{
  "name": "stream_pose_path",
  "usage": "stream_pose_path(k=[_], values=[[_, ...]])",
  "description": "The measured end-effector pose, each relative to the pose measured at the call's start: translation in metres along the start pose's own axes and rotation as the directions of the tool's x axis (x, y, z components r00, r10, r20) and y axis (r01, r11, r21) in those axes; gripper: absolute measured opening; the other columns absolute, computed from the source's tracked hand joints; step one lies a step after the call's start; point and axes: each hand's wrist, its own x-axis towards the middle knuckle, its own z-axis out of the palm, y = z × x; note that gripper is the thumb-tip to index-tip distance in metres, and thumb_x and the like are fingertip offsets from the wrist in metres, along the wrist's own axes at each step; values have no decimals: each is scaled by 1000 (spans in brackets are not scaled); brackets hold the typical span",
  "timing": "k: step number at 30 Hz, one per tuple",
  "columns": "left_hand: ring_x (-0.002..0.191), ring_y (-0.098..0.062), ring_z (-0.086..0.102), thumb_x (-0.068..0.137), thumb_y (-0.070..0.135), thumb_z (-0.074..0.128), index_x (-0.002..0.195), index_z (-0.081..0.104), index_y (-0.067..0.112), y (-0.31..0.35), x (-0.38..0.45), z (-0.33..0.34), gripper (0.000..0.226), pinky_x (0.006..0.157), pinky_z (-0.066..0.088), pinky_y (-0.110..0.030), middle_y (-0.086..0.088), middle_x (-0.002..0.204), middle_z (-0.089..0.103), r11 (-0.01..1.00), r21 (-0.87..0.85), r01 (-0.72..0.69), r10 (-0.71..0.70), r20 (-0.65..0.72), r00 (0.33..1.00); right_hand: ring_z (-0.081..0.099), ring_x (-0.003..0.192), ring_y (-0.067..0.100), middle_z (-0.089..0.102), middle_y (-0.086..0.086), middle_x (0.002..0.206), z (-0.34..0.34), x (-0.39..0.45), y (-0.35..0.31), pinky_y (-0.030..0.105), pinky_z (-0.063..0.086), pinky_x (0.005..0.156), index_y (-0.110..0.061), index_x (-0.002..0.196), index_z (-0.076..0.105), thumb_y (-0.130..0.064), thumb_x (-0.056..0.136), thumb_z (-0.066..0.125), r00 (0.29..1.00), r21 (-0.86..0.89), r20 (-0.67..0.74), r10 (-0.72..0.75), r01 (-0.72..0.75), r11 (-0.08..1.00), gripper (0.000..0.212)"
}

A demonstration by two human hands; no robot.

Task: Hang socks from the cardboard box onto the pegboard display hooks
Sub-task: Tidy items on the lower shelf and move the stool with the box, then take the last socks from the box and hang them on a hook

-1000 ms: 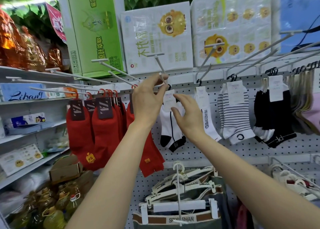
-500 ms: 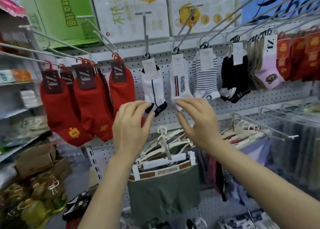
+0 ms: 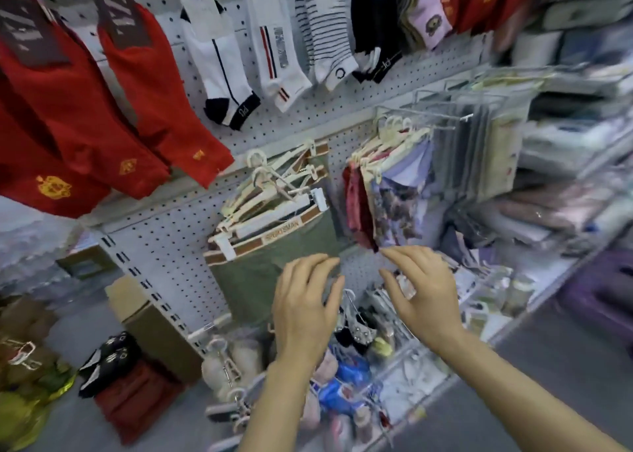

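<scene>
A: We log both hands as empty. The left hand (image 3: pixel 305 311) and right hand (image 3: pixel 426 297) hang side by side at 6 o'clock, fingers loosely spread, pinching nothing.

B: Where do we put the socks? The red socks (image 3: pixel 102 116) hang at 10 o'clock, the white socks (image 3: pixel 222 57) at 12, the striped socks (image 3: pixel 329 30) just right of them, all on the pegboard (image 3: pixel 171 242). A cardboard box (image 3: pixel 154 328) sits on the floor (image 3: pixel 565 366) at 8 o'clock; we cannot see inside it.

A: Risks from here, as we judge them?

B: The frame is blurred, so our view is poor. Reaching down past the hangers (image 3: pixel 274 191) at the centre, we could snag a sleeve or wrist and pull garments off. The wire bin (image 3: pixel 404 359) below the hands holds loose clutter; we could grab the wrong item there.

A: And the box lies well left of the hands, so we may reach short.

B: Room: a shop aisle, grey floor, folded goods on shelves (image 3: pixel 575 143) at 3 o'clock, dark shoes (image 3: pixel 109 359) at 7 o'clock.
</scene>
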Motion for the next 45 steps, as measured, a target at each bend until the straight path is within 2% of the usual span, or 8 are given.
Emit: stream_pose_path(k=[9,17,21,25,33,36,39,45], values=[[103,-18,61,90,35,53,114,69,19,72,-87,100,32,93,44,-27,5,115,65,976,-209,66,18,374,927,60,91,25,70,1,100,-64,-139,58,30,43,82,-10,113,71,-28,95,53,949,-244,125,289,-253,936,31],[99,-20,63,84,34,51,112,65,23,151,-137,202,33,86,45,-29,4,108,66,970,-239,37,140,681,719,62,76,27,69,-2,82,-143,-238,137,36,54,64,-12,105,74,-11,71,84,805,-496,208,555,-402,770,35],[97,-24,67,73,16,78,113,68,21,199,-140,254,41,81,56,-34,2,107,68,967,-252,27,183,768,613,62,76,27,68,-2,78,-186,-271,183,35,53,65,-14,102,74,-14,73,84,741,-554,207,639,-450,701,31],[100,-26,65,77,18,79,118,68,20,251,-133,299,42,87,51,-36,0,111,69,958,-285,-22,252,806,535,61,74,27,67,-1,78,-218,-290,223,35,51,63,-15,101,73,-21,79,72,670,-594,221,709,-484,643,23],[91,-23,68,68,17,83,109,71,20,312,-105,404,43,87,47,-29,3,102,69,896,-435,-90,419,758,501,61,74,25,66,-3,78,-247,-296,297,35,52,62,-18,101,73,-25,78,68,547,-625,116,829,-609,489,25],[83,-15,67,57,21,92,103,72,25,328,-80,447,50,82,42,-22,10,96,69,859,-496,-127,489,721,490,60,72,24,65,-4,78,-246,-286,340,35,51,58,-20,97,72,-25,78,66,524,-630,77,848,-634,449,20],[81,-5,62,49,27,95,97,71,31,345,-40,491,54,77,53,-21,17,93,67,815,-559,-153,558,684,470,58,71,20,62,-7,77,-247,-263,389,31,49,58,-23,95,70,-27,78,67,522,-640,37,852,-643,422,17],[80,-9,63,51,25,93,102,65,31,393,49,592,58,71,45,-19,16,96,65,743,-635,-212,653,617,438,59,71,19,64,-8,81,-262,-193,486,30,49,60,-21,96,71,-20,68,76,544,-633,-106,832,-682,365,28]])
